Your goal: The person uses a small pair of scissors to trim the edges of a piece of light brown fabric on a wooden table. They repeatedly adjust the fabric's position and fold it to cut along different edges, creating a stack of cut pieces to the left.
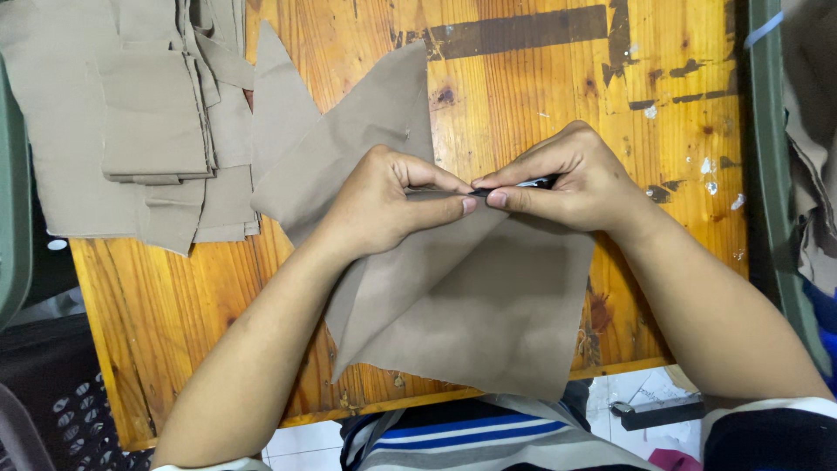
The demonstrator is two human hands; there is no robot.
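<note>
On the orange wooden table [523, 96], centre: one folded tan fabric piece [488, 305], its near corner overhanging the table's front edge. Left hand [379, 205] and right hand [575, 179] meet over its upper fold, fingers pinched shut on the cloth; right also grips a slim dark tool [534, 183]. Left of the piece: stack of cut tan fabric panels [131, 122].

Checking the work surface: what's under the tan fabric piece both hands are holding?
Under the tan fabric piece only the orange wooden table shows around its edges. Anything lying directly beneath the cloth is covered.
</note>
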